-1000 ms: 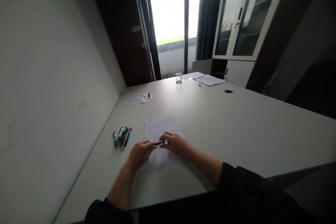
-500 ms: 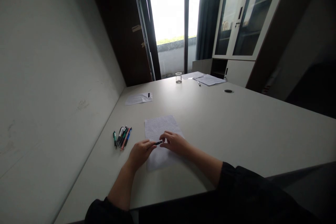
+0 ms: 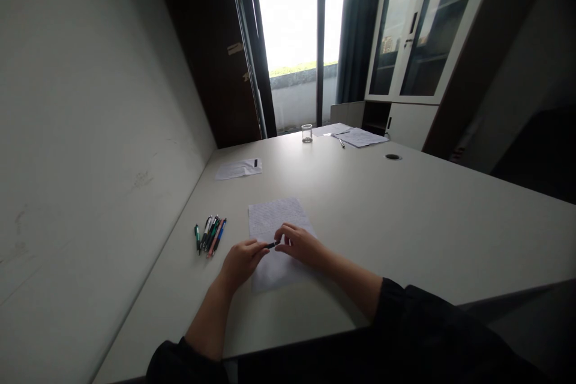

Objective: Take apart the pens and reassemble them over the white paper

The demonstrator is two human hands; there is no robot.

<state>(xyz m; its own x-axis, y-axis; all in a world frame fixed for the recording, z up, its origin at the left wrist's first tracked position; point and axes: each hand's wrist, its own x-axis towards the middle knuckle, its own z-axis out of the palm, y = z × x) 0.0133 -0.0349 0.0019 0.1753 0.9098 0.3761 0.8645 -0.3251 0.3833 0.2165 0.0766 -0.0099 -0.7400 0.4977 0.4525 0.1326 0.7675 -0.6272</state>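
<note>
A dark pen (image 3: 270, 245) lies between my two hands, above a sheet of paper (image 3: 275, 213) covered with writing. My left hand (image 3: 243, 259) is closed round the pen's left part, which the fingers hide. At the other end, the thumb and fingertips of my right hand (image 3: 299, 244) pinch the pen's tip. Both hands rest low over the sheet and cover part of it. Left of them, a bunch of pens (image 3: 212, 235) in several colours lies on the white table (image 3: 382, 222), with a green pen (image 3: 197, 239) slightly apart.
A paper with a black mark (image 3: 238, 168) lies far left near the wall. Toward the window stand a clear glass (image 3: 306, 133), a stack of papers (image 3: 361, 137) and a single pen (image 3: 342, 143). A round cable hole (image 3: 393, 157) sits in the tabletop at right.
Both hands keep almost the same pose on the pen, with the right fingertips shifted only slightly at its end. The view has moved a touch.
</note>
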